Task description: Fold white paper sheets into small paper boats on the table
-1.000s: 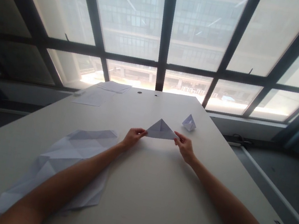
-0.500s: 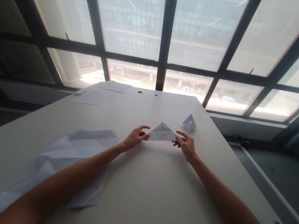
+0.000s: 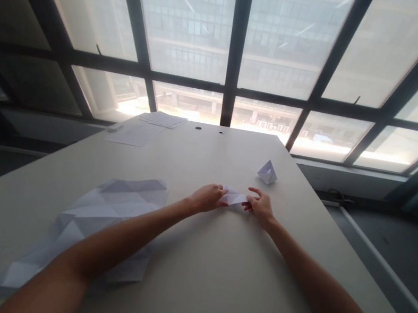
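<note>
Between my two hands is a small piece of folded white paper [image 3: 234, 198], tilted just above the table. My left hand [image 3: 207, 197] is closed on its left end, with the fingers covering part of the fold. The right end is pinched by my right hand [image 3: 260, 207], whose index finger is stretched out above the paper. A little beyond my right hand a folded paper boat [image 3: 267, 172] stands on the white table [image 3: 206, 264].
A large creased sheet of paper [image 3: 102, 213] lies on the left, partly under my left forearm. Several flat sheets [image 3: 132, 133] are at the far left of the table. Windows rise behind the table's far edge.
My left hand has moved right and wrapped further over the folded paper. The paper has turned and tilted, so its triangular face no longer shows. My right hand stays almost in place.
</note>
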A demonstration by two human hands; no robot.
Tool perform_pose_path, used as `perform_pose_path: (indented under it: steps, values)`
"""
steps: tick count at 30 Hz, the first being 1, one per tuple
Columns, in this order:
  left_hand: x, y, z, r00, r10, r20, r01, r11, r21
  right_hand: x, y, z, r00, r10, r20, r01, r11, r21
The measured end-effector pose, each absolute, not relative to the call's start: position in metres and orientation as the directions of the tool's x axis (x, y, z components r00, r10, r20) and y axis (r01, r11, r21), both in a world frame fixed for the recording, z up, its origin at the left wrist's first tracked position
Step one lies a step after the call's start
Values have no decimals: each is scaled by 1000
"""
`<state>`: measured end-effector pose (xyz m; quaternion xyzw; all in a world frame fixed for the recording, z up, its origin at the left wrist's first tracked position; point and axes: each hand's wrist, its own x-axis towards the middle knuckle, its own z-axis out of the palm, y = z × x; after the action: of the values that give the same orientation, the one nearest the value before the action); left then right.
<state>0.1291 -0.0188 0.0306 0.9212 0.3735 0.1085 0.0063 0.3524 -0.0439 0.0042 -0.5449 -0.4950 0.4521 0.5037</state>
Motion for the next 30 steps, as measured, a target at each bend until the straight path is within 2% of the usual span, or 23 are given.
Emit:
perform_pose_path:
  steps: [3,8,13,19,21,24,27,30]
  values:
    - [130,-19,33,742,651,156,657,-754,19,352,-43,4,97,995,-10,79,-18,-997]
    - [135,-23,31,745,654,133,663,-747,-38,350,-39,2,106,994,-8,61,-14,-998]
    - [140,-26,25,644,741,192,756,-654,-11,349,-38,3,85,996,-35,19,-37,-999]
    - [141,-26,25,486,850,202,865,-502,33,335,-35,6,-80,997,-20,-100,-28,-995]
    - [139,-26,28,441,873,208,881,-465,84,322,-30,4,-92,996,-20,-79,-28,-996]
    - [136,-25,32,417,869,264,850,-476,225,301,-20,-4,-94,993,72,51,77,-996]
    - [135,-22,31,375,848,374,733,-518,441,290,-11,-11,27,983,179,174,172,-970]
    - [135,-15,23,217,887,408,511,-459,726,296,-7,-12,100,946,309,199,285,-938]
